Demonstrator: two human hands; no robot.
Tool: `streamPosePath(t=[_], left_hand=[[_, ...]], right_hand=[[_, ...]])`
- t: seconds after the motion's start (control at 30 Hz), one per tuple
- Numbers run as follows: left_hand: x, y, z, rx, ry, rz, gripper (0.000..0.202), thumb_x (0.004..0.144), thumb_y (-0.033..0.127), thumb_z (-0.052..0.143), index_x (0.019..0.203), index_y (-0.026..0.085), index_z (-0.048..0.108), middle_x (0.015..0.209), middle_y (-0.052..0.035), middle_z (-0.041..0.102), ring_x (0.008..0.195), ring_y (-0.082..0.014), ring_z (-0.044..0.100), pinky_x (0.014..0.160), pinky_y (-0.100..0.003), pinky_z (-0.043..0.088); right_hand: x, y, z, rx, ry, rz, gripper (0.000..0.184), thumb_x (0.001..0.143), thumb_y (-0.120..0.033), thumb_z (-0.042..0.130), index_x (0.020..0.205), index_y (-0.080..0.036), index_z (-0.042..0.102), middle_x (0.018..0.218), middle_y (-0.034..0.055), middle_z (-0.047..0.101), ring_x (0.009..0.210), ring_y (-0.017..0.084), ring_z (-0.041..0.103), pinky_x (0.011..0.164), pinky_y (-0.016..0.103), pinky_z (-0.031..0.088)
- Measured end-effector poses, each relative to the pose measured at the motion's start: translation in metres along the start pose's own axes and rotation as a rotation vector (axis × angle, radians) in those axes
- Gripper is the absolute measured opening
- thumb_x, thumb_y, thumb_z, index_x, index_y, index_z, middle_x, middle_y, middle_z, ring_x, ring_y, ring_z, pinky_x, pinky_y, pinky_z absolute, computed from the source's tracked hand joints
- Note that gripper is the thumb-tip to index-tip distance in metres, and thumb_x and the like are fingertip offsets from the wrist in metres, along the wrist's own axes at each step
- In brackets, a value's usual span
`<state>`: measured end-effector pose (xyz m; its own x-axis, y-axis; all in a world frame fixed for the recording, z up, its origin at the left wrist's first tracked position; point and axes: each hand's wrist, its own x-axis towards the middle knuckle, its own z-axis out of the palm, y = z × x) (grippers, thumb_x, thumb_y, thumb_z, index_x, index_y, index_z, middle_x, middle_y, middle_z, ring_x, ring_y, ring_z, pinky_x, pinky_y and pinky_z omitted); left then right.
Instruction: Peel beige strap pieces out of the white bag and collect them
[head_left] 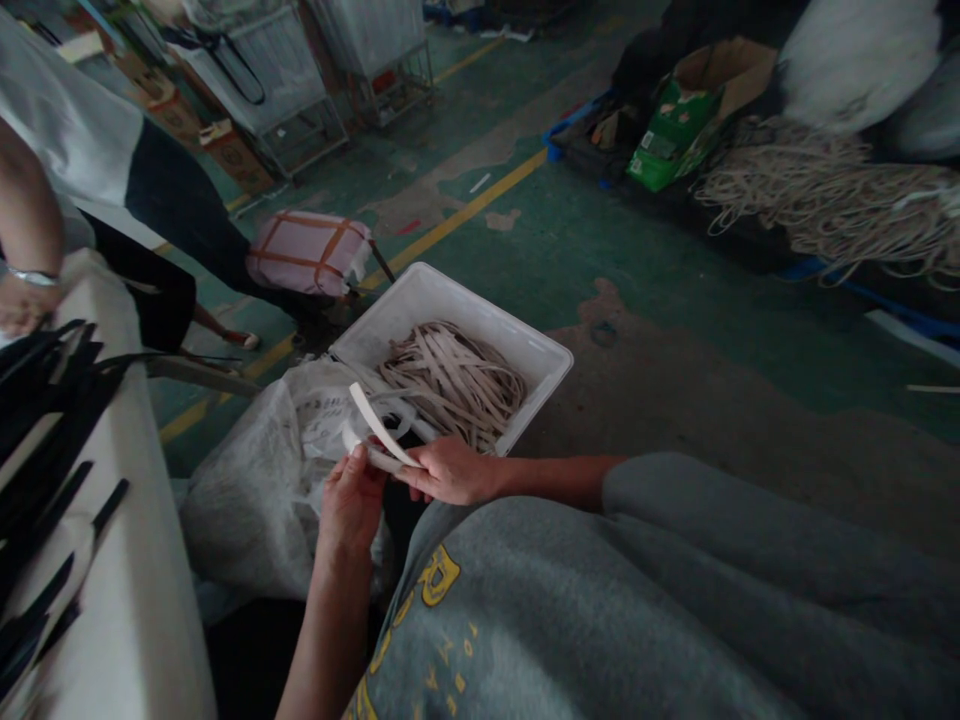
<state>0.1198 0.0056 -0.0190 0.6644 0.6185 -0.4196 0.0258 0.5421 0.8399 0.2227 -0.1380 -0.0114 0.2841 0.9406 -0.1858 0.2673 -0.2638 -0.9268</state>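
Observation:
My left hand (354,500) and my right hand (454,470) meet in front of my body, both closed on a pale, flat strip (381,428). One end of the strip sticks up past my right fingers and curves to the upper left. My left thumb and fingers pinch another part of it, at the lower left. Just beyond my hands stands a white plastic bin (536,362) with a tangled bundle of similar beige strips (454,375) inside. A whitish translucent sack (259,475) bulges beside my left hand.
On the left, a white-topped table (154,540) carries black and pale strips (52,400); a person's hand (26,300) rests there. A pink padded stool (311,250) stands behind the bin. Coiled cords (832,200) and a green bag (667,140) lie at upper right.

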Motion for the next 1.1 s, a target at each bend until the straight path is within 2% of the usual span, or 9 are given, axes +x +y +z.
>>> streamPosePath(t=[0.1, 0.23, 0.3, 0.43, 0.5, 0.73, 0.87, 0.97, 1.1], left_hand=[[0.002, 0.006, -0.006, -0.038, 0.07, 0.043, 0.033, 0.058, 0.038, 0.092, 0.074, 0.015, 0.073, 0.082, -0.0039, 0.076, 0.077, -0.0151, 0.07, 0.073, -0.025, 0.058], [-0.01, 0.001, 0.003, 0.034, -0.053, -0.061, 0.038, 0.063, 0.045, 0.088, 0.079, 0.012, 0.076, 0.076, -0.0067, 0.074, 0.065, -0.0159, 0.067, 0.061, -0.026, 0.056], [-0.014, 0.002, 0.006, 0.046, -0.072, -0.035, 0.037, 0.066, 0.045, 0.086, 0.08, 0.013, 0.077, 0.076, -0.0062, 0.074, 0.065, -0.016, 0.066, 0.059, -0.026, 0.056], [-0.008, 0.016, -0.001, -0.011, 0.055, 0.128, 0.028, 0.065, 0.04, 0.087, 0.073, 0.016, 0.074, 0.083, -0.003, 0.076, 0.078, -0.0154, 0.07, 0.073, -0.025, 0.057], [-0.005, 0.021, -0.006, -0.036, 0.096, 0.128, 0.028, 0.064, 0.039, 0.088, 0.074, 0.017, 0.073, 0.086, -0.0024, 0.076, 0.081, -0.0153, 0.07, 0.075, -0.025, 0.057], [-0.025, -0.006, 0.007, -0.026, 0.022, -0.013, 0.027, 0.066, 0.037, 0.087, 0.078, 0.015, 0.074, 0.079, -0.003, 0.074, 0.069, -0.0139, 0.067, 0.065, -0.024, 0.054], [-0.028, -0.004, 0.004, -0.038, 0.06, 0.029, 0.023, 0.068, 0.034, 0.085, 0.077, 0.016, 0.074, 0.08, -0.0023, 0.074, 0.073, -0.0139, 0.068, 0.072, -0.024, 0.055], [-0.025, 0.002, -0.004, -0.07, 0.111, 0.076, 0.022, 0.068, 0.034, 0.086, 0.072, 0.018, 0.071, 0.083, -0.0016, 0.075, 0.08, -0.0152, 0.07, 0.08, -0.027, 0.056], [-0.032, -0.007, -0.002, -0.036, 0.048, -0.019, 0.025, 0.067, 0.035, 0.087, 0.076, 0.017, 0.073, 0.081, -0.0017, 0.074, 0.076, -0.0145, 0.068, 0.075, -0.026, 0.055]], right_hand=[[-0.007, 0.001, 0.002, -0.042, -0.067, 0.043, 0.023, 0.101, -0.029, 0.052, 0.1, -0.016, 0.071, 0.072, -0.0003, 0.072, 0.063, 0.011, 0.067, 0.061, 0.02, 0.042], [-0.002, -0.005, 0.003, -0.103, -0.005, 0.007, 0.035, 0.104, -0.034, 0.046, 0.088, -0.015, 0.07, 0.065, 0.0004, 0.07, 0.063, 0.012, 0.065, 0.065, 0.022, 0.044], [0.002, -0.008, 0.003, -0.081, 0.016, -0.016, 0.039, 0.105, -0.036, 0.043, 0.086, -0.015, 0.07, 0.065, 0.0005, 0.07, 0.062, 0.012, 0.064, 0.066, 0.022, 0.044], [-0.001, -0.005, 0.002, -0.031, -0.043, -0.018, 0.031, 0.104, -0.033, 0.047, 0.094, -0.015, 0.071, 0.072, 0.0, 0.073, 0.065, 0.011, 0.065, 0.064, 0.02, 0.043], [-0.006, -0.002, 0.004, -0.053, -0.078, -0.001, 0.025, 0.101, -0.03, 0.052, 0.096, -0.015, 0.071, 0.071, -0.0002, 0.072, 0.066, 0.011, 0.066, 0.063, 0.02, 0.043], [-0.003, -0.015, 0.004, -0.071, 0.046, 0.015, 0.029, 0.104, -0.033, 0.046, 0.099, -0.017, 0.07, 0.064, -0.0016, 0.068, 0.061, 0.011, 0.063, 0.062, 0.02, 0.042], [-0.006, -0.009, 0.002, -0.035, -0.04, -0.059, 0.032, 0.105, -0.036, 0.043, 0.107, -0.016, 0.068, 0.073, 0.0003, 0.072, 0.068, 0.012, 0.067, 0.065, 0.02, 0.044], [-0.013, 0.001, 0.005, -0.079, -0.114, 0.005, 0.025, 0.103, -0.031, 0.049, 0.102, -0.016, 0.069, 0.074, 0.0008, 0.073, 0.071, 0.013, 0.068, 0.064, 0.02, 0.043], [-0.01, -0.002, 0.008, -0.144, -0.041, 0.044, 0.026, 0.102, -0.032, 0.048, 0.099, -0.017, 0.07, 0.065, -0.0004, 0.069, 0.067, 0.014, 0.065, 0.062, 0.022, 0.041]])
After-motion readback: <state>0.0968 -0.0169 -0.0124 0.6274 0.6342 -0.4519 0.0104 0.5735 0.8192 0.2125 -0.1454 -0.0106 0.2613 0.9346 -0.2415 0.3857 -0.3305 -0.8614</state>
